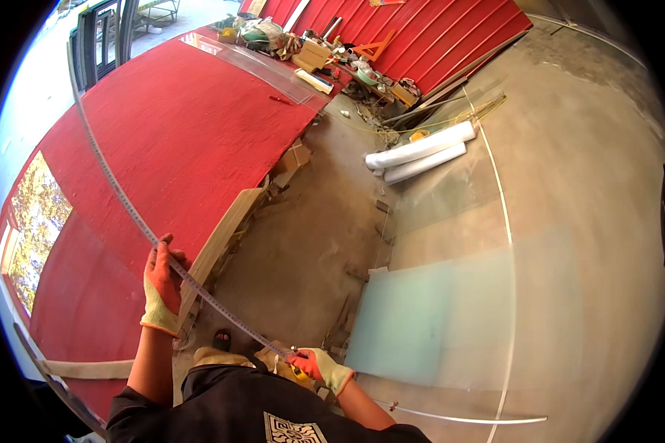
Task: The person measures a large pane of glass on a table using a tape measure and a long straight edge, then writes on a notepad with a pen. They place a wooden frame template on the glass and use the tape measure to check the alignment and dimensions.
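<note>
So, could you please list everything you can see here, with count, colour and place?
Table: one, red top, left.
Tape measure: one, metal blade stretched across the table, yellow case in the right hand.
Glass sheets: several, pale green, on the floor, right.
White rolls: two, floor, centre.
Clutter: mixed boxes and tools, far end by the red wall.
Left hand: orange-and-cream glove, pressing the blade at the table edge.
Right hand: same glove, gripping the case.

The tape case [298, 371] is mostly hidden inside the right hand [320, 367].
</note>
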Available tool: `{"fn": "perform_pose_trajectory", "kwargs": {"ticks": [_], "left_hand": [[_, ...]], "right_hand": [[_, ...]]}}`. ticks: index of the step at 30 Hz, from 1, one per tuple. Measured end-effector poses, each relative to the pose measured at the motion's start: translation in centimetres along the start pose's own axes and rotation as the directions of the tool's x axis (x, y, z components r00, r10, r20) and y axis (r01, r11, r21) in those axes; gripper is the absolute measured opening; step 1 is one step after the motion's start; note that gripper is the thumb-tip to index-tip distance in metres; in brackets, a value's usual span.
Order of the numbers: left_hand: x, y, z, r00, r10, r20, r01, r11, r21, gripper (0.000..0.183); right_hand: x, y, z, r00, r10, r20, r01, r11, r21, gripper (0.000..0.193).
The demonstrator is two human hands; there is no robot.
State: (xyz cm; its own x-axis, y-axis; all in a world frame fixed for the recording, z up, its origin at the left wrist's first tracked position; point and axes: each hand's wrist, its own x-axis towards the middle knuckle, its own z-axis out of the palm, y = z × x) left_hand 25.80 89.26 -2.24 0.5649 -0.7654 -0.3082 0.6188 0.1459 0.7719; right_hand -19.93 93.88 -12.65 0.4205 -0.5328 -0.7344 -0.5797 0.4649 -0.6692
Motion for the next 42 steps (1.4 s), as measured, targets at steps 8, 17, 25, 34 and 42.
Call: {"fn": "perform_pose_trajectory", "kwargs": {"ticks": [8, 17, 25, 34, 42], "left_hand": [[10.0, -11.1, 13.7, 0.993, -0.114, -0.004, 0.114, 0.992, 0.050, 0.050], [19.7, -17.6, 26.4, 0.975, -0.162, -0.154, 0.165, 0.986, 0.005, 0.049], [29.5, -22.5, 37.5, 0.961, -0.228, -0.158, 0.242, 0.967, 0.076, 0.045], [43.5, -24.2, 45.7, 0.941, -0.280, -0.192, 0.293, 0.955, 0.042, 0.040], [50.5, -22.3, 50.7, 0.959, -0.188, -0.212, 0.198, 0.980, 0.025, 0.039]], "right_hand": [[7.4, -0.9, -15.8, 0.993, 0.101, -0.063, -0.100, 0.995, 0.021, 0.050], [12.9, -13.3, -35.7, 0.992, 0.036, -0.120, -0.058, 0.980, -0.189, 0.055], [18.0, -17.6, -47.1, 0.987, 0.010, -0.158, -0.052, 0.962, -0.268, 0.054], [25.7, -24.2, -57.8, 0.978, 0.085, -0.192, -0.139, 0.947, -0.291, 0.053], [31.2, -31.9, -64.9, 0.984, 0.017, -0.180, -0.085, 0.922, -0.377, 0.053]]}}
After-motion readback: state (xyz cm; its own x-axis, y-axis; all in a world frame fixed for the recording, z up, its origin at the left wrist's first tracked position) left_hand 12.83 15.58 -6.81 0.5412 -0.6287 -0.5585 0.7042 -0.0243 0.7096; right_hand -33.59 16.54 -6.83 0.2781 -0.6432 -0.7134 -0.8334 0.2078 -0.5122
